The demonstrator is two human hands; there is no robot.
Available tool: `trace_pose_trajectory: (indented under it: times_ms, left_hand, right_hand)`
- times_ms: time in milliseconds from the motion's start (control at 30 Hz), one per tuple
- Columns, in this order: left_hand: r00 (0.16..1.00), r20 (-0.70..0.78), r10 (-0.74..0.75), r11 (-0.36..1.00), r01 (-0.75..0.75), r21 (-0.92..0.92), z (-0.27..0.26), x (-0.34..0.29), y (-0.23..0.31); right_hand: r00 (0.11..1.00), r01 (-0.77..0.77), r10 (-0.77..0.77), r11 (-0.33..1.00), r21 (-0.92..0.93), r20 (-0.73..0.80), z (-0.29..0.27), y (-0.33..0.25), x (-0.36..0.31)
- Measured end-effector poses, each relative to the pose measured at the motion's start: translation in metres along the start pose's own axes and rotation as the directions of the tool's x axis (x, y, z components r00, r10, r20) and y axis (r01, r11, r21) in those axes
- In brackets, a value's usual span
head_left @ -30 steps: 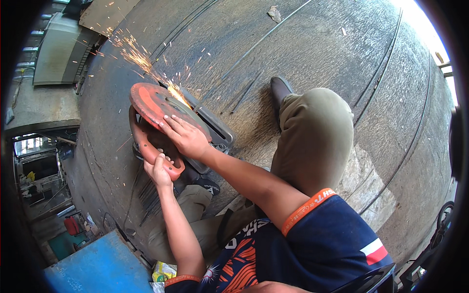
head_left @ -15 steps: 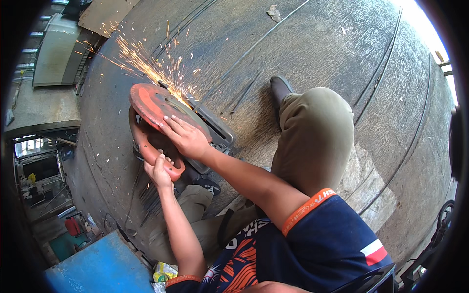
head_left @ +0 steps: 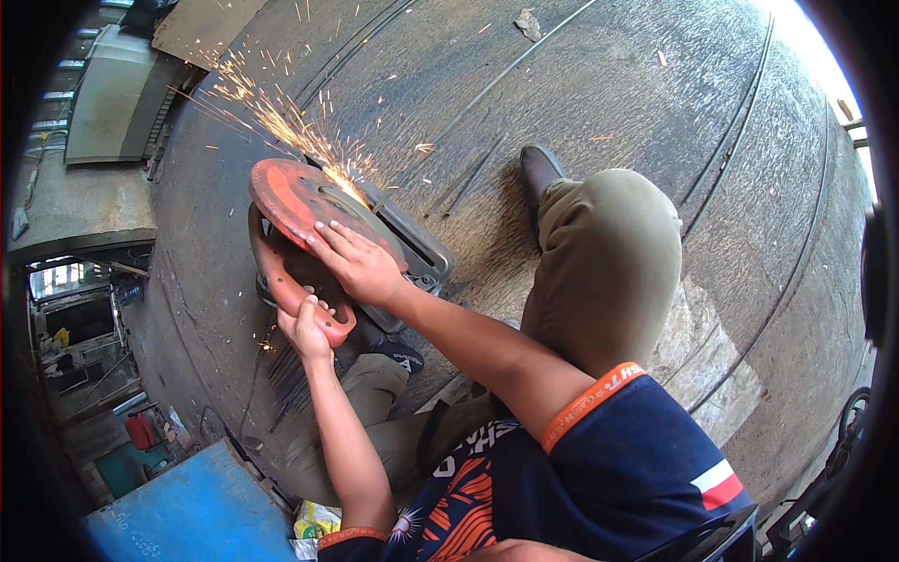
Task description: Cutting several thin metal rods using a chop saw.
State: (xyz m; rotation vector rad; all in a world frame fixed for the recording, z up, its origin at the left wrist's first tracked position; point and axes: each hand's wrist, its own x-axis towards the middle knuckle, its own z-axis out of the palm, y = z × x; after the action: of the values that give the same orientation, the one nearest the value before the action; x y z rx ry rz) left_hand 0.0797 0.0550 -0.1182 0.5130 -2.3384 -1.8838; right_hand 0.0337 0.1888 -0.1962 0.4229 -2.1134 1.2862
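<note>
Head view: at work on the saw [head_left: 375, 225], left of centre in the frame, with both hands on it. Gripping the orange handle [head_left: 281, 281] with the left hand [head_left: 304, 330], fingers curled around its lower end. Resting the right hand [head_left: 363, 269] on the red guard [head_left: 286, 199], palm down, fingers stretched out rather than closed around anything.

Judging by the bright sparks [head_left: 286, 129], streaming from the guard toward the upper left of the frame, in the midst of cutting. Already done, most likely: starting the saw and lowering the guard toward the base [head_left: 426, 248]. Not yet done, by the same sign: getting through the cut. Cannot tell its depth or the amount left, with the guard and right hand blocking the view of that spot.

Note a bundle of dark rods [head_left: 292, 379] on the floor [head_left: 581, 103], just below the left hand in the lower left. Note too a short rod [head_left: 473, 183] in the upper middle, to the right of the saw, apart from both hands. Perhaps cut already; impossible to confirm from here.
</note>
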Motion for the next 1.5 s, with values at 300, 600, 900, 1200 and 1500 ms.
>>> trace_pose_trajectory:
  times_ms: [300,600,900,1200,1500]
  left_hand:
    - [1.0,0.0,-0.004,1.0,0.004,-0.015,0.0027,-0.0014,0.0017]
    - [0.999,-0.026,0.023,1.0,-0.024,-0.02,0.0072,-0.0035,0.0052]
    - [1.0,-0.021,0.01,1.0,-0.01,-0.02,0.0067,-0.0033,0.0043]
    - [1.0,-0.009,0.023,0.999,-0.024,-0.033,0.0036,-0.0005,0.0001]
    - [1.0,-0.026,0.008,1.0,-0.008,-0.006,0.005,-0.0026,0.003]
  right_hand:
    - [1.0,-0.024,0.023,0.999,0.028,0.013,0.0014,0.0009,-0.0005]
    - [1.0,0.001,-0.001,1.0,0.012,-0.011,-0.0009,0.0003,0.001]
    - [1.0,0.003,-0.003,1.0,-0.004,0.0,-0.0018,0.001,0.0005]
    - [1.0,0.005,-0.005,1.0,-0.002,-0.021,-0.0008,0.0015,0.0005]
    - [1.0,-0.005,0.005,1.0,0.007,-0.01,-0.0004,0.0011,-0.0002]
